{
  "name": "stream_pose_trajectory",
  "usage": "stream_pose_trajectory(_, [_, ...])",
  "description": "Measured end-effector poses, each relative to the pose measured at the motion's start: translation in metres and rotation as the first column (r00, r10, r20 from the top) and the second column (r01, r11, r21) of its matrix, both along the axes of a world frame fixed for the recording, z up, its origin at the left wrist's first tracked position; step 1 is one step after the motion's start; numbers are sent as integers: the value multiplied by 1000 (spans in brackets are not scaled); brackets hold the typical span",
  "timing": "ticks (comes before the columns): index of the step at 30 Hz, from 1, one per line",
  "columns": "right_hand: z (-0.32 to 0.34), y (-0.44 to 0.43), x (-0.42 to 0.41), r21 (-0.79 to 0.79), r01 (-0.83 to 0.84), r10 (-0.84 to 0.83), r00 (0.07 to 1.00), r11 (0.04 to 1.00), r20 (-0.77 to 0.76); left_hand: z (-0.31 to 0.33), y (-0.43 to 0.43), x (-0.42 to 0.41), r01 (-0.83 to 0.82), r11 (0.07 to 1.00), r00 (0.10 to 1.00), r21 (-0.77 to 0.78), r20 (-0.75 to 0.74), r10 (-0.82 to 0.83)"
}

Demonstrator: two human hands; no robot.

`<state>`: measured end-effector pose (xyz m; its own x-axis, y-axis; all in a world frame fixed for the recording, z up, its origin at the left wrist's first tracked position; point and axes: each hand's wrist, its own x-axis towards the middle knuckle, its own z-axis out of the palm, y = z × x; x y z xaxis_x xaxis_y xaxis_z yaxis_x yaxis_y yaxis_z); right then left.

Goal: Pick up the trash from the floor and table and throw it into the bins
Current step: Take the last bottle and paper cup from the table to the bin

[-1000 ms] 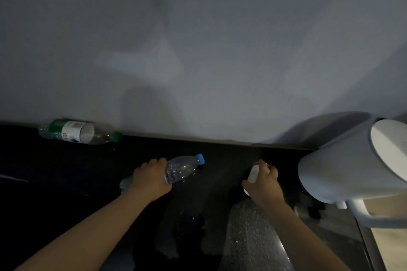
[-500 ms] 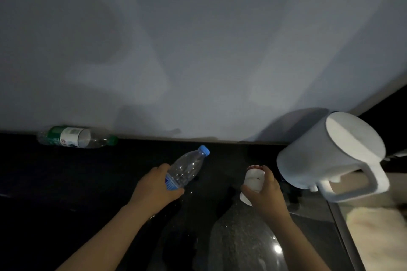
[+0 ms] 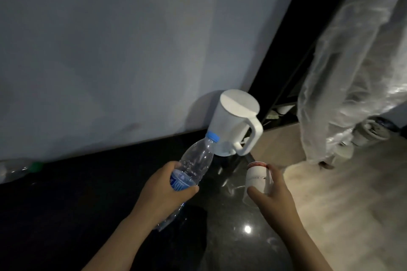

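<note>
My left hand (image 3: 161, 191) grips a clear plastic bottle (image 3: 196, 158) with a blue cap and blue label, lifted above the dark glossy table (image 3: 88, 204) and pointing up to the right. My right hand (image 3: 272, 196) holds a white paper cup (image 3: 257, 177) with a red rim, also off the table. A second clear bottle with a green cap (image 3: 19, 168) lies on its side at the far left against the wall, dim and partly cut off.
A white lidded kettle (image 3: 233, 123) with a handle stands at the table's back right corner by the grey wall (image 3: 132, 50). Right of the table lies a pale floor (image 3: 352, 193), with something wrapped in clear plastic sheeting (image 3: 352, 72) hanging over it.
Both hands have lifted the bottle and the cup higher off the table. My view has swung to the right, so the kettle sits nearer the middle and the floor shows.
</note>
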<state>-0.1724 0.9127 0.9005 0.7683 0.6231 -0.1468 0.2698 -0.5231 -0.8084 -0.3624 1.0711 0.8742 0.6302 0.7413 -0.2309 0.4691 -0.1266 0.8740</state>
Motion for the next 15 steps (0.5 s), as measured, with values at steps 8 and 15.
stream_pose_trajectory(8, [33,-132,66,153,189,-181,982,970,-60,48,-106,102,115,991,989,73,83,-121])
stream_pose_trajectory(15, [55,-288,158,240,407,-410,911,881,-41,66,-234,237,259,955,954,146,117,-276])
